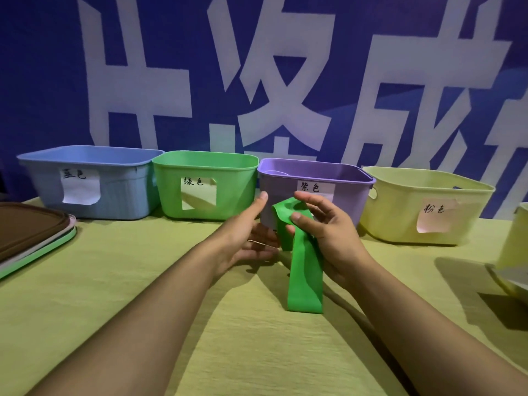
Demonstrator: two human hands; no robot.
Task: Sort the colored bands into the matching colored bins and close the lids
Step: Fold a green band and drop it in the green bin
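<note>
Staged tabletop sorting station set up indoors in front of a printed banner.

A large blue banner with oversized white Chinese characters fills the whole background, as at an exhibition, event or demonstration space rather than a home. The table is draped in yellow-green cloth. Four open plastic bins stand in a row along its far edge: blue bin, green bin, purple bin, pale yellow bin, each carrying a handwritten paper label. Stacked lids lie at the left.
</note>
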